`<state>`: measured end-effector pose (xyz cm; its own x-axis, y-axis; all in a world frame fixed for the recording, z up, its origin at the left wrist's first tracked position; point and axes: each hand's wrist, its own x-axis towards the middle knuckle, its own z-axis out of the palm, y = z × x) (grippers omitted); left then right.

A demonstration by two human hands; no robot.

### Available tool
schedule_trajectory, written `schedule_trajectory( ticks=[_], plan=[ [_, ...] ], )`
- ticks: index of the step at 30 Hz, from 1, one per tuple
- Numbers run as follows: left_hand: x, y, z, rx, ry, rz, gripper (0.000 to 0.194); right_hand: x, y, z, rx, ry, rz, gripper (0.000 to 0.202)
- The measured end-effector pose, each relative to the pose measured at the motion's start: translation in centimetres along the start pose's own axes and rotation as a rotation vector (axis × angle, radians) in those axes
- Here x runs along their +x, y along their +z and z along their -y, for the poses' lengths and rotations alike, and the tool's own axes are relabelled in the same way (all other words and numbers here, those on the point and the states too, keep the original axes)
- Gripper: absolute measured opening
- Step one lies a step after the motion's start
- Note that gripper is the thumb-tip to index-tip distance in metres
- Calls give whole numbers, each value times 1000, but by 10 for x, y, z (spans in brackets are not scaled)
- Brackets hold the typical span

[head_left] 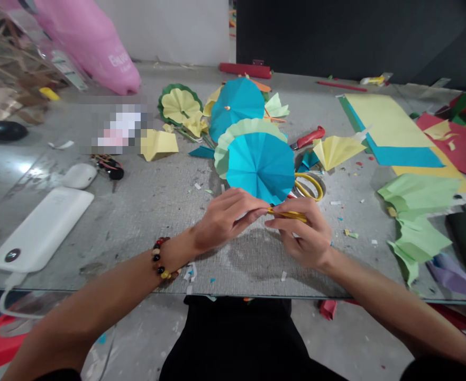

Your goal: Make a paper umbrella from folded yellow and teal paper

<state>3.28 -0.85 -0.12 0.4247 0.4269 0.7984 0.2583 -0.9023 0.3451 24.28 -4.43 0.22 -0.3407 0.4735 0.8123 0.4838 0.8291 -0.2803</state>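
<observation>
My left hand pinches the left end of a narrow strip of folded yellow paper. Along the rest of the strip, the fingers of my right hand are closed around it. Just beyond my fingertips lies a pleated blue paper disc, partly over a scalloped pale green paper disc. Farther back is another blue paper disc. Yellow-handled scissors lie beyond my right hand, mostly hidden by the blue disc.
A white power bank with a cable sits at the left. Behind the discs are a red-handled cutter and a fanned yellow paper. Coloured sheets and crumpled green paper occupy the right. Paper scraps dot the table.
</observation>
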Motion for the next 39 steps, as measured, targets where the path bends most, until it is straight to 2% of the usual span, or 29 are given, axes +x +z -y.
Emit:
schedule_trajectory(
  ticks=[7, 29, 35, 39],
  plan=[
    [-1, 0, 0, -15, 6, -1, 19, 1, -1, 1, 15, -4, 8, 29],
    [1, -1, 0, -21, 41, -5, 8, 2, 1, 0, 38, -53, 1, 32],
    [0, -3, -1, -54, 20, -42, 15, 2, 0, 1, 29, -60, 9, 31],
    [-1, 0, 2, -54, -2, 43, 24, 2, -1, 0, 40, -59, -10, 31]
  ],
)
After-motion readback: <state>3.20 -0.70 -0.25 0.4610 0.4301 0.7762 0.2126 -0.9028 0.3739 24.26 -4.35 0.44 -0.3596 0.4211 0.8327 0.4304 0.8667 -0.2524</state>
